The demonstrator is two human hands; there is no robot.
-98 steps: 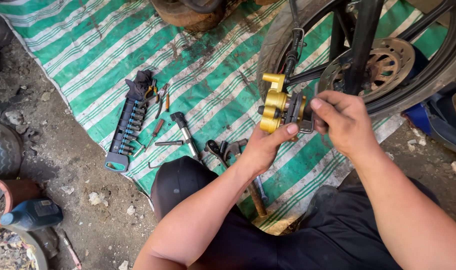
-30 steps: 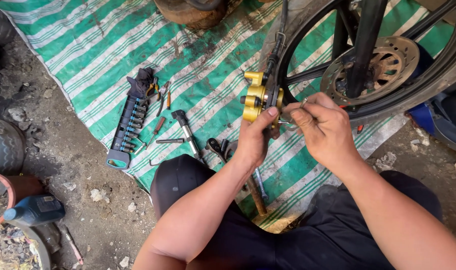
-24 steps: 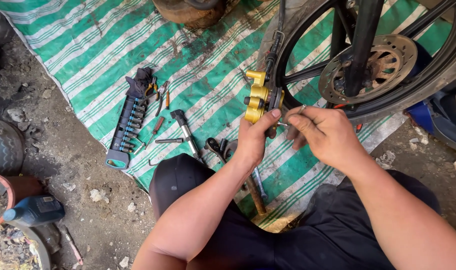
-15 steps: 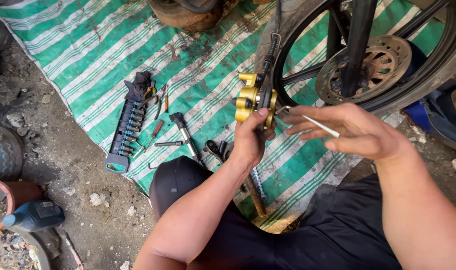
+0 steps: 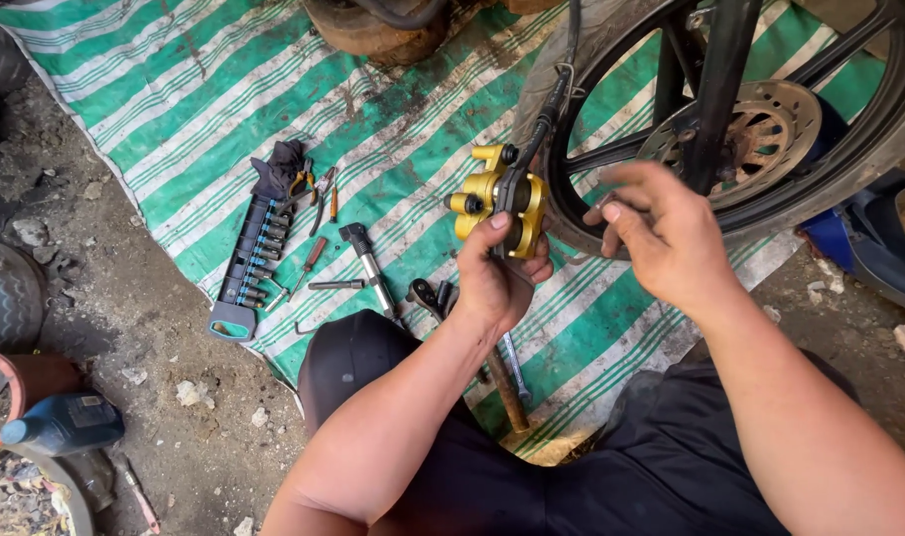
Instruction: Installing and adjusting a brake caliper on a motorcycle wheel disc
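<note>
My left hand [image 5: 494,283] grips a yellow brake caliper [image 5: 494,199] from below and holds it up beside the black motorcycle wheel [image 5: 611,40]. A black hose [image 5: 547,104] runs up from the caliper. My right hand [image 5: 663,236] hovers just right of the caliper, in front of the tyre, with its fingers loosely curled. It is blurred, and nothing shows in it. The drilled brake disc [image 5: 770,134] sits at the wheel's hub behind the fork leg [image 5: 715,89].
A green and white striped tarp [image 5: 175,109] covers the ground. On it lie a socket rail [image 5: 249,263], pliers [image 5: 319,189], a small hammer [image 5: 365,266], wrenches [image 5: 428,295] and a rusty rod [image 5: 507,389]. A blue bottle [image 5: 65,422] lies on the dirt at the left.
My right hand pulled a thin metal pin away from the caliper, then swung back toward it; the pin no longer shows. The left hand kept hold of the caliper.
</note>
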